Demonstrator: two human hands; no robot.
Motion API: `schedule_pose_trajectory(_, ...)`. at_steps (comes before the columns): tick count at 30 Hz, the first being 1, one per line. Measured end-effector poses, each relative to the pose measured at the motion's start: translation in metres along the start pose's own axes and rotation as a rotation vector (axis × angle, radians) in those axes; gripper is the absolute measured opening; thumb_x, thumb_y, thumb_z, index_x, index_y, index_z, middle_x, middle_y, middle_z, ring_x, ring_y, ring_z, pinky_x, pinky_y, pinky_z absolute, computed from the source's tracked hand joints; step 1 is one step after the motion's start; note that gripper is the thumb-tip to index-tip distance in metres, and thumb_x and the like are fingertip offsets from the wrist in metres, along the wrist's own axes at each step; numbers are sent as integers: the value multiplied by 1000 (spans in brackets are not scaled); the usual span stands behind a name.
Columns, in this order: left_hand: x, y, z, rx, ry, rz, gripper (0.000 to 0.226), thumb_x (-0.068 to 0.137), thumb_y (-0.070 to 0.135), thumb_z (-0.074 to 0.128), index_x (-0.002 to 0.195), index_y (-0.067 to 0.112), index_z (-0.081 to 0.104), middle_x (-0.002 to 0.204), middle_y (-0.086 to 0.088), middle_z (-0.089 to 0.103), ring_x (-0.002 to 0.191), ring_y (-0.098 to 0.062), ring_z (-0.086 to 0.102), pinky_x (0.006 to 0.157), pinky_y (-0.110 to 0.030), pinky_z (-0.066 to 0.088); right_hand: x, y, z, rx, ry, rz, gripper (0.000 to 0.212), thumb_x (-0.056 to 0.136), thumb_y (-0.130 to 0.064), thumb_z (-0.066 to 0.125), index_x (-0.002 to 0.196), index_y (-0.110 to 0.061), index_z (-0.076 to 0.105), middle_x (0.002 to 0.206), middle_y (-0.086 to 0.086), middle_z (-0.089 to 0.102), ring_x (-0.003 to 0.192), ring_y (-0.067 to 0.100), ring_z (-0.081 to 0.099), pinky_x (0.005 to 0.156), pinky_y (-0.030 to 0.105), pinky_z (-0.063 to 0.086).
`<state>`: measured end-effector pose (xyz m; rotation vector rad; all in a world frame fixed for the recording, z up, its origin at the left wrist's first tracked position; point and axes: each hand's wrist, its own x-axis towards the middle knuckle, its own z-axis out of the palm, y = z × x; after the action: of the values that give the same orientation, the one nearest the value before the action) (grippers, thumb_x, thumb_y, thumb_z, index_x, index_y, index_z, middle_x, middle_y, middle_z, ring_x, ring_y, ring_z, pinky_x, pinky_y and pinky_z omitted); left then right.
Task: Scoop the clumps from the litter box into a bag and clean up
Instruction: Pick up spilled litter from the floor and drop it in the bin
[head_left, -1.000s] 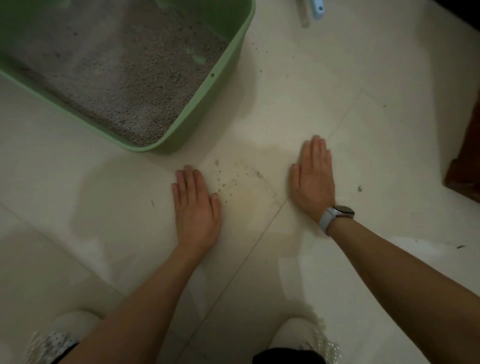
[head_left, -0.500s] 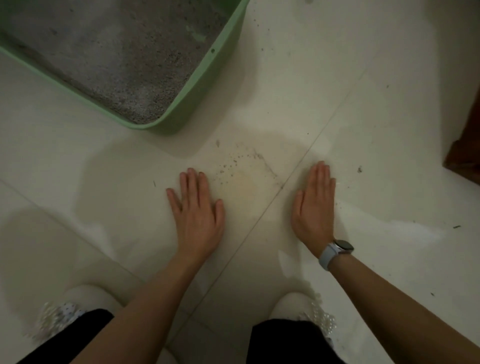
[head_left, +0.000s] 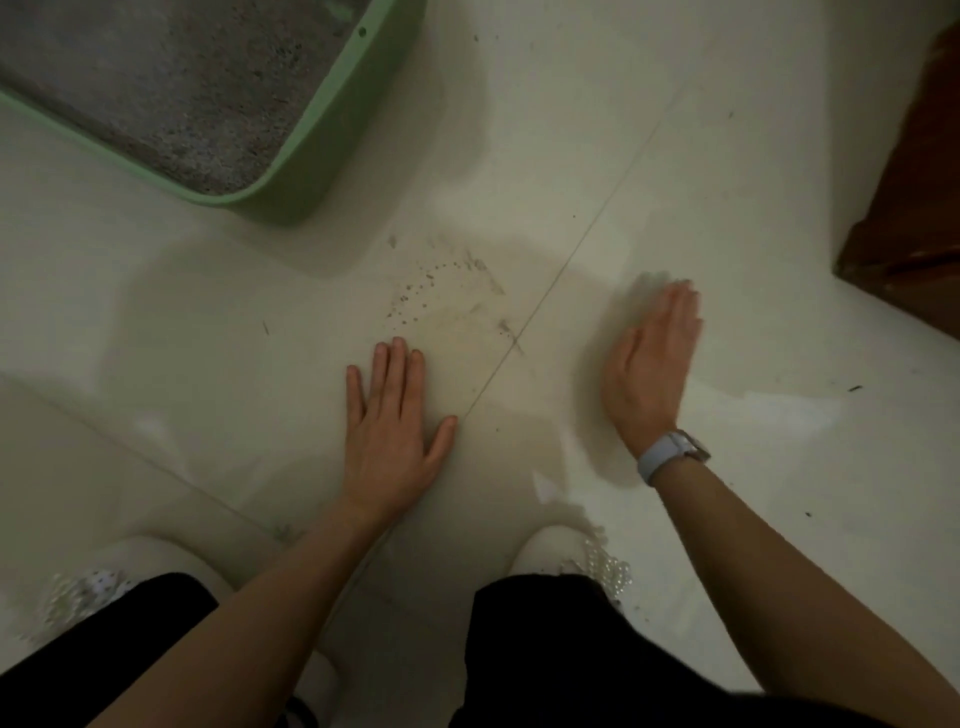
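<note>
Down low, straight fingers (head_left: 397, 364) of the left hand (head_left: 392, 441) press flat on the floor (head_left: 727, 208), holding nothing; the right hand (head_left: 652, 364) stands on edge, equally bare. Between them lie scattered litter grains (head_left: 421, 291), with the green litter box (head_left: 311, 130) beyond.

Both forearms are bare from the lower edge of the picture to the wrists, with no sleeves showing. The left hand (head_left: 389, 436) wears nothing: no ring, band or glove can be seen on it. On the wrist of the right hand (head_left: 649, 364) sits a pale blue-grey wristwatch with a smooth strap and a dark rectangular face (head_left: 672, 453). The legs are covered in plain black trousers (head_left: 545, 649). On the feet are white rounded slippers trimmed with clusters of small pearly beads (head_left: 605, 564); the left one is blurred.
</note>
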<state>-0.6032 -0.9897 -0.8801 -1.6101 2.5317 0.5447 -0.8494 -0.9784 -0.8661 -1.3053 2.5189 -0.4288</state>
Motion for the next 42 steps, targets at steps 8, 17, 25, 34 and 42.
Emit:
schedule_pose_trajectory(8, 10, 11, -5, -72, 58, -64, 73, 89, 44, 27, 144, -4, 17, 152, -22, 16, 142, -26, 4, 115, -35, -6, 24, 1, 19, -58, -5, 145, 61, 89, -24, 17, 143, 5, 15, 152, 22, 11, 142, 32, 6, 115, 33, -5)
schedule_pose_trajectory(17, 21, 2, -15, -90, 93, -120, 74, 89, 45, 20, 145, -3, 16, 153, -21, 14, 143, -29, 6, 115, -38, -2, -32, -44, 15, 38, -230, -443, 56, 92, -23, 22, 142, 2, 23, 150, 19, 23, 140, 25, 14, 116, 25, -2)
schedule_pose_trajectory(25, 5, 8, -2, -16, -4, 14, 84, 87, 57, 30, 145, -2, 16, 153, -20, 13, 142, -24, 1, 114, -39, -7, -43, 0, 17, -85, -103, 73, 59, 91, -23, 23, 143, 5, 15, 152, 23, 11, 142, 34, 6, 116, 40, -3)
schedule_pose_trajectory(34, -9, 0, 3, 76, 25, 210, 81, 87, 56, 34, 141, -4, 25, 149, -21, 25, 140, -29, 14, 115, -44, 4, -26, -74, 31, 187, -328, -503, 55, 93, -21, 24, 142, 3, 19, 151, 19, 20, 139, 18, 12, 114, 16, -2)
schedule_pose_trajectory(42, 23, 33, 9, 211, 33, 784, 59, 90, 37, 32, 141, 7, 28, 147, -12, 36, 138, -27, 22, 113, -49, 7, -15, 5, -13, 210, -157, -95, 55, 92, -19, 24, 145, -4, 17, 153, 11, 16, 142, 16, 11, 112, 13, 2)
